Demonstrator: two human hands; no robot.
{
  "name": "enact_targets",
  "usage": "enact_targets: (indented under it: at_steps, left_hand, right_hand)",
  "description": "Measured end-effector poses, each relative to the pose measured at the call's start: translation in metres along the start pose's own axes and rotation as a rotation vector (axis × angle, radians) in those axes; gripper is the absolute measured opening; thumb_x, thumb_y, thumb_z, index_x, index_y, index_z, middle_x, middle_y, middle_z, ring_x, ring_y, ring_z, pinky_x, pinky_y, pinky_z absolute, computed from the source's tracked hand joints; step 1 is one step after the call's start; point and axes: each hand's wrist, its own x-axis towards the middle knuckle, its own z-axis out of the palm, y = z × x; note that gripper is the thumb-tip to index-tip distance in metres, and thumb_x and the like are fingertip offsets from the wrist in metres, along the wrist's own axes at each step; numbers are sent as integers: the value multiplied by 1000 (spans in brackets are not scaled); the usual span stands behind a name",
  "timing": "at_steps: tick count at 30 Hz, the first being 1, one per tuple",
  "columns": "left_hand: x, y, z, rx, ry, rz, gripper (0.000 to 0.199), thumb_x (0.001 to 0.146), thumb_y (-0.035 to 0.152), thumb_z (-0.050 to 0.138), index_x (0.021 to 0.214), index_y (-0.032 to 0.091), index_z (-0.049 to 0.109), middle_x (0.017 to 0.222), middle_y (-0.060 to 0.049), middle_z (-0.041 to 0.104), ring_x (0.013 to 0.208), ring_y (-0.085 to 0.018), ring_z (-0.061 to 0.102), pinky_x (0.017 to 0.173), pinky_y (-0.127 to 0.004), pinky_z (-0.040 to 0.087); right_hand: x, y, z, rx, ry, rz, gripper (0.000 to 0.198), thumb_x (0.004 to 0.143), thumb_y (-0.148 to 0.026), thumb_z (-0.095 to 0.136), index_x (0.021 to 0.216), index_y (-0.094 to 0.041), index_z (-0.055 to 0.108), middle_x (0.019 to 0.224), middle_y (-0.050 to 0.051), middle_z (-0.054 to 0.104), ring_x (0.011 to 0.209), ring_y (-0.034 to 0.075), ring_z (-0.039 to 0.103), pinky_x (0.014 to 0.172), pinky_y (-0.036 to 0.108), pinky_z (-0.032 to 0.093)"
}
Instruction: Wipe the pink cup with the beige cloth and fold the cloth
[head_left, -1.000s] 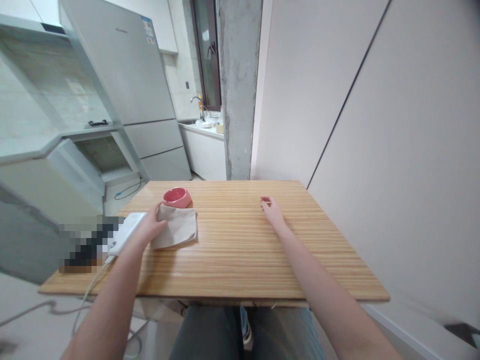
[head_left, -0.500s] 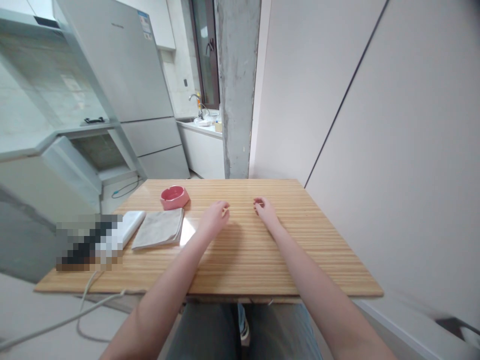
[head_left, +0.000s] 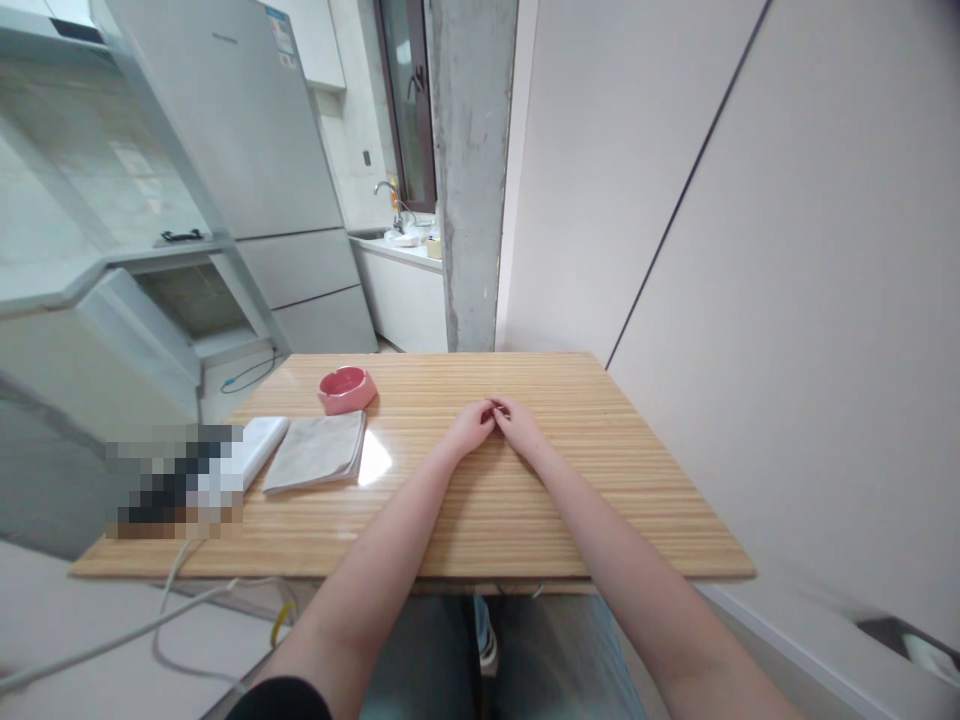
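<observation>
Over the middle of the wooden table (head_left: pixel 645 500), my left hand (head_left: pixel 472 428) and my right hand (head_left: pixel 517 425) meet at the fingertips. The fingers of both are bent and closed; whatever lies in them, if anything, is hidden or too small to make out. To the left of my left hand lies a folded grey cloth (head_left: pixel 315 452), flat on the tabletop. Just behind the cloth stands a pink ashtray (head_left: pixel 347 392) with notches in its rim. Neither hand touches the cloth or the ashtray.
A white object (head_left: pixel 259 450), partly blurred out, lies at the table's left side. Cables (head_left: pixel 112 645) hang beyond the front left edge. A pale wall panel (head_left: pixel 750 330) rises on the right. A fridge (head_left: pixel 232 130) and a sink counter (head_left: pixel 401 290) stand behind.
My two hands were apart above the table. They have come together, the left moving right and the right slightly left, until their fingertips touch. Cloth and ashtray lie as before.
</observation>
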Motion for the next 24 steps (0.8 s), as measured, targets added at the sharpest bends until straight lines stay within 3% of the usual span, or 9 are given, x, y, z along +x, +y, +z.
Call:
enact_targets:
  at_steps: [8,10,12,13,16,17,19,21,24]
  left_hand:
    - [0,0,6,55,-7,-14,29,79,10,46,98,12,67,92,-8,70,82,-18,62,79,-30,49]
    - [1,2,-2,76,-32,3,28,79,11,46,97,14,67,93,-7,71,83,-17,62,80,-30,49]
    - [-1,4,-23,141,23,-9,24,82,14,47,93,16,68,91,-6,70,84,-17,62,82,-31,48]
    - [-4,4,-40,197,111,-41,21,83,17,47,89,16,68,89,-6,70,84,-18,61,83,-32,48]
    - [-23,-5,-99,385,663,-226,25,88,20,42,98,15,65,101,-9,67,100,-21,57,94,-39,43]
    - [-32,-11,-117,465,795,-306,25,89,20,43,102,13,63,105,-10,65,106,-24,54,98,-44,39]
    - [-50,-24,-144,592,864,-522,29,86,27,51,108,10,60,113,-15,61,113,-32,49,99,-58,31]
    - [-65,-38,-157,616,804,-660,45,80,29,61,119,7,53,122,-20,55,120,-39,42,95,-65,29]
    - [-74,-54,-158,620,733,-707,38,79,29,62,109,6,55,126,-24,51,124,-44,35,92,-68,30]
  right_hand:
    - [-1,-4,-1,2,39,4,30,79,-9,51,100,-21,70,104,6,71,99,19,65,97,40,48]
    - [-2,-6,-1,18,37,1,28,79,-9,52,97,-21,70,102,6,72,98,19,66,97,39,49]
    - [-4,-6,-1,45,20,24,25,80,-12,52,96,-21,69,97,5,73,93,18,67,92,38,51]
    - [-5,-6,0,55,12,46,23,82,-14,51,95,-21,69,94,5,73,89,17,68,89,37,52]
    - [-6,-4,0,47,9,100,20,84,-19,51,94,-20,68,83,4,72,78,17,68,81,34,54]
    - [-6,-4,0,26,9,97,20,84,-19,51,94,-20,68,81,4,72,76,17,68,80,34,54]
    - [-6,-6,-1,-25,5,75,20,84,-18,50,93,-20,68,79,3,72,75,16,67,80,34,53]
    - [-6,-8,-3,-76,-7,56,20,83,-17,50,91,-21,68,78,3,72,75,17,67,80,34,52]
    - [-7,-11,-4,-108,-22,39,18,80,-16,52,85,-21,69,78,3,71,76,18,66,80,34,52]
